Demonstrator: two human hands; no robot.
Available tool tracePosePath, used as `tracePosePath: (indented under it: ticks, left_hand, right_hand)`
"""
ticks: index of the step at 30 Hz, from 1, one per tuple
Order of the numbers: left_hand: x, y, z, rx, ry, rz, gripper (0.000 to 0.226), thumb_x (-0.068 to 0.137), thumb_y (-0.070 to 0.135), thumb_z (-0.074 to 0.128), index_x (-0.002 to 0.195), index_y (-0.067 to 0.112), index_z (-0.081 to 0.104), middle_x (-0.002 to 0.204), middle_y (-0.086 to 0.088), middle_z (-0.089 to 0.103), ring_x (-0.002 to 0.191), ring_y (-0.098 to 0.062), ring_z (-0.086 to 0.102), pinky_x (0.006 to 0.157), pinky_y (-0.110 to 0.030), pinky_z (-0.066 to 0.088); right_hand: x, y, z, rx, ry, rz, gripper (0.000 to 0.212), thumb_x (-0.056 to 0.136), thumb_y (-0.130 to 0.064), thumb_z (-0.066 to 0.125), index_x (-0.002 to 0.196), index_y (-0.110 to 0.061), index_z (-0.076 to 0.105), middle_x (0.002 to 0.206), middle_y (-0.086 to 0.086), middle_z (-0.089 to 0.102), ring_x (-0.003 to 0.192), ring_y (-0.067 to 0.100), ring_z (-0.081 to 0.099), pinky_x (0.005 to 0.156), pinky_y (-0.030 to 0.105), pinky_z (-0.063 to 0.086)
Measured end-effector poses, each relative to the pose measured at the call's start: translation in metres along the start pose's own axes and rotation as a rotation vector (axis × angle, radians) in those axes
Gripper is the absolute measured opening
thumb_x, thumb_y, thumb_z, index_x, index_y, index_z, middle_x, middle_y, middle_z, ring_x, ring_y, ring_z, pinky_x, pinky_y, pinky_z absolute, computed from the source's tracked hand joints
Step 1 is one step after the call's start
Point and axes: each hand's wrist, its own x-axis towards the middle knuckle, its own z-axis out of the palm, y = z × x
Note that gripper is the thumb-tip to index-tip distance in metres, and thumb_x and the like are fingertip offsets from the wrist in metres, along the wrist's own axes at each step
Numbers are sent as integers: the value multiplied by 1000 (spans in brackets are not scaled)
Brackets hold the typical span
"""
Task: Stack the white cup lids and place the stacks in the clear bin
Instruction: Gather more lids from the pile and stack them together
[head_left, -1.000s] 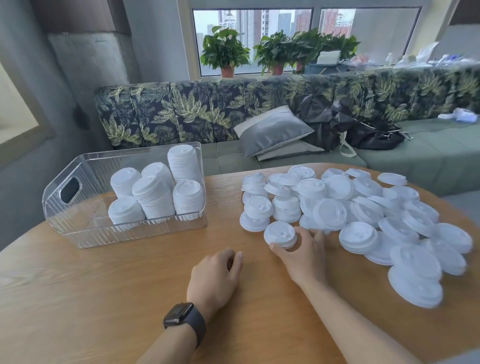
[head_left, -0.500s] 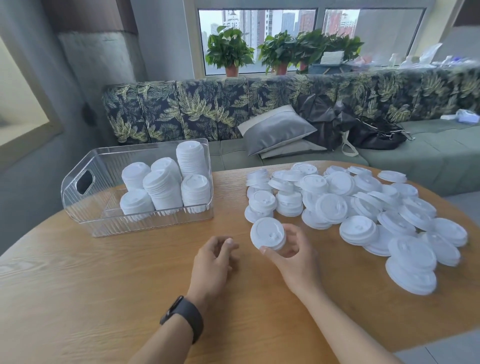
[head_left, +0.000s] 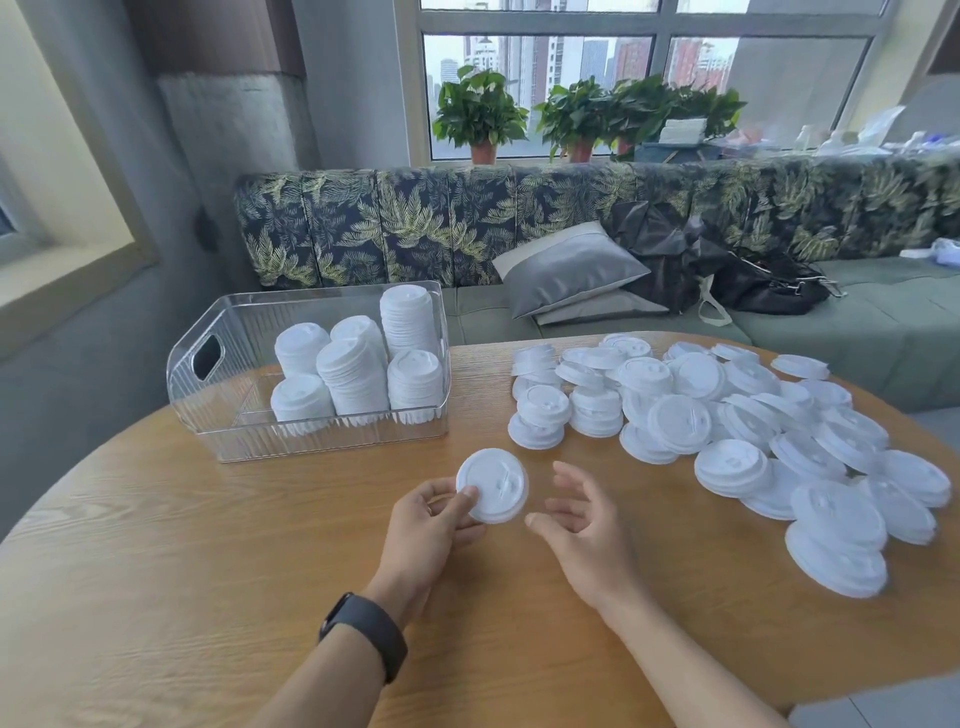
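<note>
**Small lid stack held over a round wooden tabletop**

A round tabletop (head_left: 156, 597) of light, grained wood is seen from above. Behind it a long sofa (head_left: 857, 343) is set, with a green seat and a back in dark leaf-print fabric; a grey cushion (head_left: 566, 267) and a black bag (head_left: 769, 283) are laid on the seat. A wide window (head_left: 644, 78) is shown beyond the sofa, with potted plants (head_left: 480, 111) lined along the sill and city towers visible through the glass. A grey concrete column (head_left: 234, 150) is placed at the left. No brand, label or writing can be read anywhere.

A small stack of white cup lids (head_left: 492, 485) is held just above the tabletop by the left hand (head_left: 431, 525), its edge pinched between thumb and fingers. A black smartwatch (head_left: 363, 631) is worn on that wrist. The right hand (head_left: 582, 525) is kept just beside the stack, not touching it, with its grip released and the fingers loosely spread.

A pile of loose white lids (head_left: 727, 415) is spread over the right part of the tabletop. The clear bin (head_left: 208, 400) is set at the left rear, and six tall lid stacks (head_left: 358, 369) are stood inside it toward its right end.
</note>
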Motion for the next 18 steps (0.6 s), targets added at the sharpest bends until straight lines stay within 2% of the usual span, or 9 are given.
tracePosePath:
  ticks: [3, 7, 9, 12, 18]
  left_hand:
    - [8, -2, 1, -26, 13, 8, 28, 98, 16, 71, 120, 1, 62, 99, -14, 80, 94, -30, 78, 84, -36, 63]
    - [23, 1, 2, -17, 24, 40, 25, 98, 15, 71, 118, 3, 61, 96, -11, 81, 93, -26, 78, 86, -41, 63]
    - [33, 2, 0, -8, 30, 45, 25, 98, 15, 70, 118, 4, 60, 96, -10, 81, 93, -25, 78, 86, -42, 63]
    - [47, 5, -1, 9, 42, 61, 24, 98, 17, 71, 117, 5, 61, 96, -9, 81, 95, -24, 78, 80, -39, 64]
    - [73, 7, -1, 33, 62, 74, 25, 98, 21, 71, 116, 5, 64, 98, -12, 80, 99, -28, 77, 82, -46, 64]
  right_hand:
    - [11, -1, -3, -75, 112, -21, 44, 85, -24, 81, 123, -36, 60, 120, -17, 60, 101, 4, 65, 92, 31, 56]
    - [36, 0, -1, -164, 245, -44, 37, 91, -22, 75, 125, -25, 60, 118, -14, 54, 108, 11, 60, 93, 29, 50]
    - [52, 2, 3, -209, 286, -40, 41, 92, -20, 73, 130, -20, 60, 124, -11, 50, 116, 14, 56, 97, 30, 47]
    - [75, 3, 10, -302, 301, -39, 49, 90, -30, 74, 135, -22, 57, 129, -12, 46, 127, 14, 49, 105, 34, 43]
    - [109, 4, 24, -505, 352, 19, 73, 84, -50, 74, 145, -20, 49, 145, -2, 45, 138, 21, 36, 106, 42, 43]
